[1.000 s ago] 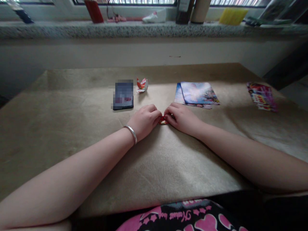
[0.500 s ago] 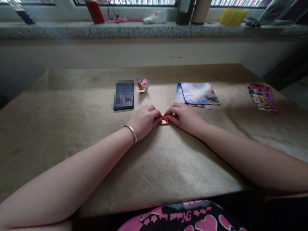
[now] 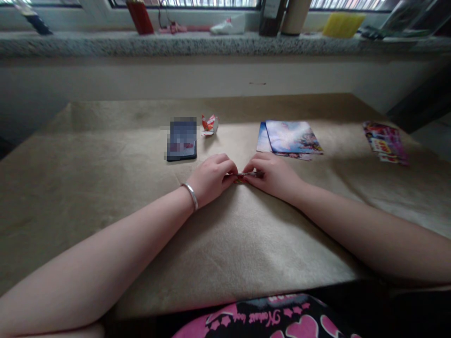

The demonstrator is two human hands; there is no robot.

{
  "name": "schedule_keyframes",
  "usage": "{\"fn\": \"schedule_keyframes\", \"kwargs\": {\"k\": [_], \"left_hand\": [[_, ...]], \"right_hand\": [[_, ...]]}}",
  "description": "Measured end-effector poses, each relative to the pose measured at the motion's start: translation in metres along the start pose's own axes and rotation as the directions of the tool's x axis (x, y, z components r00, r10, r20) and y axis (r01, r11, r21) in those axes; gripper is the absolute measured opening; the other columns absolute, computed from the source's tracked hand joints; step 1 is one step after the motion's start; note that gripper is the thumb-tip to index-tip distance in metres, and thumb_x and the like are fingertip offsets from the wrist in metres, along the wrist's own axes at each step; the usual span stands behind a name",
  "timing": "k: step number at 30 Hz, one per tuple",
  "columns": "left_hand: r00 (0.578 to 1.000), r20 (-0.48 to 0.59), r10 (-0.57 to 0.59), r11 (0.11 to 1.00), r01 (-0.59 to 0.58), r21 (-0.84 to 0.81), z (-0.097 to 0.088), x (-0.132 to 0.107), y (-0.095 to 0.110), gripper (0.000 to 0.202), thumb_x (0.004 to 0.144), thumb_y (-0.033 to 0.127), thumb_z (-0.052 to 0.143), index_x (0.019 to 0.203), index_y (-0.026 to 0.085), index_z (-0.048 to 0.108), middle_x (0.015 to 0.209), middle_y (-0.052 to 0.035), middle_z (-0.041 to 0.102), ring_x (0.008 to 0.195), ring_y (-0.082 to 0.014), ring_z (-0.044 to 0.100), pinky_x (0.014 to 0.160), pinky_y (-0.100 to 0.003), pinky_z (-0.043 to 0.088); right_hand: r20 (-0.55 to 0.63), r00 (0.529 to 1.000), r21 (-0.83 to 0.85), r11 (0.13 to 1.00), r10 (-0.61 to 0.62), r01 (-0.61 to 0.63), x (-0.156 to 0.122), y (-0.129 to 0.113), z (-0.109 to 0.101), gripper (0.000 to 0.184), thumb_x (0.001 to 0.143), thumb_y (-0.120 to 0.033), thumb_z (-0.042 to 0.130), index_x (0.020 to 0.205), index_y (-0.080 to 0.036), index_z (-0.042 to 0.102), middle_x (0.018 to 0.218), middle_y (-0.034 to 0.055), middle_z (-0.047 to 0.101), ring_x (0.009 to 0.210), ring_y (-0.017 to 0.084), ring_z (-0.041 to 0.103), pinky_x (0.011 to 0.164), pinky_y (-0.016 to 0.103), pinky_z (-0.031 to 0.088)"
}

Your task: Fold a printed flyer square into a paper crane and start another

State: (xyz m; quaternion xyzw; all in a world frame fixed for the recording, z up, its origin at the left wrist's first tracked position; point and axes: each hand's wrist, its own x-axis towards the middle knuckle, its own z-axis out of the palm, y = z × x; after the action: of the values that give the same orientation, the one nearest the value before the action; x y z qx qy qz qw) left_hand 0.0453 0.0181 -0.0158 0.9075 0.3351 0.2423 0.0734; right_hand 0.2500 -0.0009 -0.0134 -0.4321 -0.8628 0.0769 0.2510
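At mid-frame, left hand (image 3: 211,177) and right hand (image 3: 273,176) pinch the folded paper (image 3: 246,175), its red face newly turned edge-on, likely closing another fold.

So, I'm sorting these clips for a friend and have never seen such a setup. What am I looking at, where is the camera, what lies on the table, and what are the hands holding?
There is no machine here. A person wears one camera on the head, looking forward and down, so both bare arms reach in from the bottom of the picture. The left hand, with a silver bracelet on its wrist, and the right hand meet at the middle of the tan-covered table. Their fingers pinch a small folded paper, reddish and mostly hidden between them. Beyond lie a dark phone, a red and white paper shape, a stack of colourful printed sheets and, far right, more bright sheets.
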Motion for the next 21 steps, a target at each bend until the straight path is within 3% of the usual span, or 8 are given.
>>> {"fn": "schedule_keyframes", "kwargs": {"k": [8, 21], "left_hand": [[0.998, 0.052, 0.047, 0.998, -0.048, 0.027, -0.0011, 0.0007, 0.0013, 0.012, 0.085, 0.023, 0.058, 0.080, 0.015, 0.065, 0.079, -0.0038, 0.062, 0.075, -0.0147, 0.056, 0.073, -0.027, 0.046], [0.996, 0.081, 0.047, 0.993, -0.055, 0.106, -0.0018, 0.0004, 0.0055, 0.010, 0.079, 0.016, 0.054, 0.071, 0.015, 0.059, 0.074, -0.0030, 0.058, 0.070, -0.0141, 0.054, 0.065, -0.024, 0.044]], "right_hand": [[0.033, 0.999, 0.025, 1.000, -0.004, 0.003, 0.0006, -0.0023, 0.0021, 0.009, 0.081, -0.025, 0.062, 0.081, -0.017, 0.066, 0.077, 0.0038, 0.061, 0.072, 0.014, 0.055, 0.066, 0.025, 0.041], [0.065, 0.998, 0.036, 0.999, -0.003, 0.000, 0.0024, -0.0070, 0.0020, 0.008, 0.081, -0.022, 0.060, 0.077, -0.017, 0.064, 0.078, 0.0039, 0.062, 0.072, 0.014, 0.055, 0.065, 0.025, 0.040]]}}
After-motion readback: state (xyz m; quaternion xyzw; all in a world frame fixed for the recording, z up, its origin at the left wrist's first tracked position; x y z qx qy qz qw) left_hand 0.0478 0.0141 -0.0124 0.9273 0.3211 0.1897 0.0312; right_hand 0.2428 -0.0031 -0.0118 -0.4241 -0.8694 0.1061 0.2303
